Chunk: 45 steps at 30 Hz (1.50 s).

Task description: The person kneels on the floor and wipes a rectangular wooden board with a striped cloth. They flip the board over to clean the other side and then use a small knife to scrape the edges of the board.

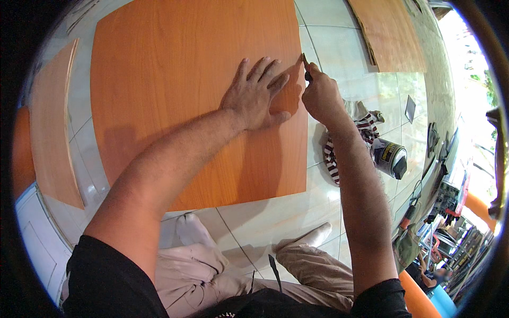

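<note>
A large orange-brown wood-grain board (pixel 175 79) lies flat on the floor in front of my legs. My left hand (pixel 254 98) rests on its surface, palm down with fingers spread, near the right side. At the board's right edge, my right hand (pixel 322 98) is closed around a knife (pixel 305 61). The thin blade points away from me and meets the edge; most of the handle is hidden in my fist.
A dark can (pixel 390 157) stands right of my right forearm, beside a striped cloth (pixel 367 128). Other boards lie at the left (pixel 50 127) and far right (pixel 392 37). A small dark square piece (pixel 410 109) is on the tiles. Assorted tools crowd the lower right.
</note>
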Each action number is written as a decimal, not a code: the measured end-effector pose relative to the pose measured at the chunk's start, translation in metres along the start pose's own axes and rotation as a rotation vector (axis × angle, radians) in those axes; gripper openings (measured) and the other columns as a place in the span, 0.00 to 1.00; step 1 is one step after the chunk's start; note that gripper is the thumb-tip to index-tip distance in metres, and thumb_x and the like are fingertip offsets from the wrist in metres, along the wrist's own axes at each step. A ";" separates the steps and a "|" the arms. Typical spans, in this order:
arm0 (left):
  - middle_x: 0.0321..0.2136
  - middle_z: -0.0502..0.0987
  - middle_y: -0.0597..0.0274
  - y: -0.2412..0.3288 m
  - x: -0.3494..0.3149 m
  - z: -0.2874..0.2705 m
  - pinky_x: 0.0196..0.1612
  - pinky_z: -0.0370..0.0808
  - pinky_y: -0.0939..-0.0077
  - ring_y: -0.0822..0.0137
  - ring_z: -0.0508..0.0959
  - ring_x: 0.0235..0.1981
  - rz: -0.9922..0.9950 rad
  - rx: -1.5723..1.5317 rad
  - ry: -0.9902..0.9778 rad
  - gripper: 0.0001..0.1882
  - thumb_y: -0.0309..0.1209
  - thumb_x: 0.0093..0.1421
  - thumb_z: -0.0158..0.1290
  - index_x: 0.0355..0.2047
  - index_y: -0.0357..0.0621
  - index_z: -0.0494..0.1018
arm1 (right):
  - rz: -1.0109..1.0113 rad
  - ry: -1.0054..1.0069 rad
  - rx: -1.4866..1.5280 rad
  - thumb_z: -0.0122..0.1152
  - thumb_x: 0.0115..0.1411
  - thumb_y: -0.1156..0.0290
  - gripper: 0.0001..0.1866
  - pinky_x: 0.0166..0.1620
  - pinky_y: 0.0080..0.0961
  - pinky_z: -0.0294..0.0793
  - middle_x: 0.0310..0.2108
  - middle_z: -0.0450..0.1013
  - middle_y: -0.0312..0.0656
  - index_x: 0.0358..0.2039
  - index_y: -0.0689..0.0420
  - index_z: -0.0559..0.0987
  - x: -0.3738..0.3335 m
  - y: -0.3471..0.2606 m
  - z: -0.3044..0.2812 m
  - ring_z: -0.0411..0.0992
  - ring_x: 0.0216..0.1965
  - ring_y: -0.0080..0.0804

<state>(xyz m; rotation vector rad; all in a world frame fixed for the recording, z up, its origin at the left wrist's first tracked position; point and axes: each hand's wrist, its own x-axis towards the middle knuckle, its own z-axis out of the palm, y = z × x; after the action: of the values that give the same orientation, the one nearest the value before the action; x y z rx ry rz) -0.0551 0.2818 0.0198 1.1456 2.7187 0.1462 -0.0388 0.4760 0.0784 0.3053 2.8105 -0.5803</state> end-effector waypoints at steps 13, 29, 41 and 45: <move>0.79 0.51 0.53 -0.001 0.002 0.011 0.80 0.38 0.35 0.52 0.46 0.81 0.023 -0.001 0.115 0.54 0.75 0.64 0.46 0.79 0.53 0.57 | 0.225 -0.275 0.183 0.51 0.69 0.77 0.26 0.34 0.40 0.87 0.43 0.83 0.60 0.66 0.67 0.68 0.001 0.000 -0.031 0.87 0.34 0.46; 0.79 0.50 0.55 0.000 0.001 0.008 0.80 0.39 0.37 0.54 0.43 0.81 0.009 0.012 0.071 0.51 0.71 0.65 0.49 0.78 0.52 0.57 | 0.113 -0.240 0.137 0.50 0.71 0.73 0.27 0.30 0.40 0.88 0.38 0.83 0.59 0.70 0.65 0.68 0.023 0.000 -0.019 0.84 0.28 0.43; 0.79 0.51 0.56 0.000 0.001 0.009 0.80 0.41 0.37 0.55 0.46 0.81 0.007 0.005 0.107 0.53 0.74 0.64 0.49 0.78 0.53 0.59 | 0.005 -0.114 -0.076 0.50 0.66 0.75 0.34 0.52 0.50 0.84 0.45 0.80 0.69 0.72 0.69 0.63 0.007 0.012 0.007 0.83 0.47 0.62; 0.79 0.53 0.55 -0.001 0.002 0.012 0.80 0.41 0.36 0.55 0.47 0.81 0.010 0.004 0.128 0.53 0.74 0.63 0.50 0.77 0.53 0.59 | -0.033 -0.090 -0.075 0.51 0.65 0.76 0.34 0.49 0.50 0.84 0.39 0.82 0.67 0.72 0.72 0.62 -0.003 0.019 0.015 0.84 0.43 0.62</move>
<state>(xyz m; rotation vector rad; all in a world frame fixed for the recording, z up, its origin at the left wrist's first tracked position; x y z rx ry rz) -0.0545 0.2830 0.0080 1.1907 2.8247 0.2228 -0.0280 0.4867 0.0587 0.2133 2.7472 -0.4816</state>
